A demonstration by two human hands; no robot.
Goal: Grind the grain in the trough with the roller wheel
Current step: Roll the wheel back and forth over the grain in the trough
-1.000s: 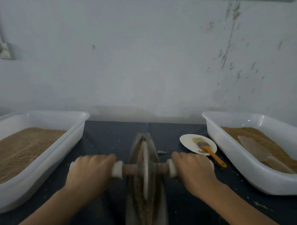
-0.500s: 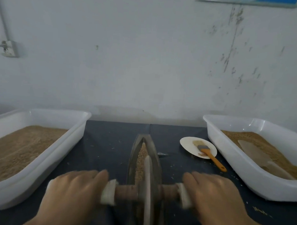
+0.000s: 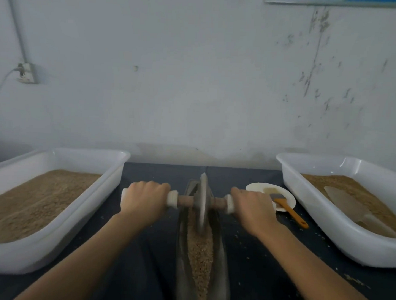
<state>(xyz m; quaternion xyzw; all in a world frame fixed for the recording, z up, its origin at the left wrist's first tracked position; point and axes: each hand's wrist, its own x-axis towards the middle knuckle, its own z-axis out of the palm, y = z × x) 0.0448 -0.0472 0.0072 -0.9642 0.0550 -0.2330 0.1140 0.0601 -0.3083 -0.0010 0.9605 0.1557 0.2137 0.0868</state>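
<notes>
The grain (image 3: 199,251) lies in a brown strip along the narrow, boat-shaped trough (image 3: 220,258), which runs lengthwise down the middle of the dark table (image 3: 143,260), between the person's forearms. The roller wheel (image 3: 202,204) stands upright on its edge in the far end of the trough, its rim sunk into the grain, midway between the two sets of fingers. Its wooden axle (image 3: 185,200) runs crosswise through the hub and ends in white handles. The left hand (image 3: 143,199) wraps one handle, fingers curled over the top and clamped around it; the right hand (image 3: 252,208) grips the other handle the same way, knuckles up. Just beyond the right fingers sits a small white plate (image 3: 256,188) with an orange-handled brush (image 3: 287,208) lying across it. Outside each hand stands a white tub: the left tub (image 3: 82,213) filled with ground meal, the right tub (image 3: 324,224) holding grain and a pale scoop (image 3: 347,204). Loose grains are scattered on the table near the right wrist.
</notes>
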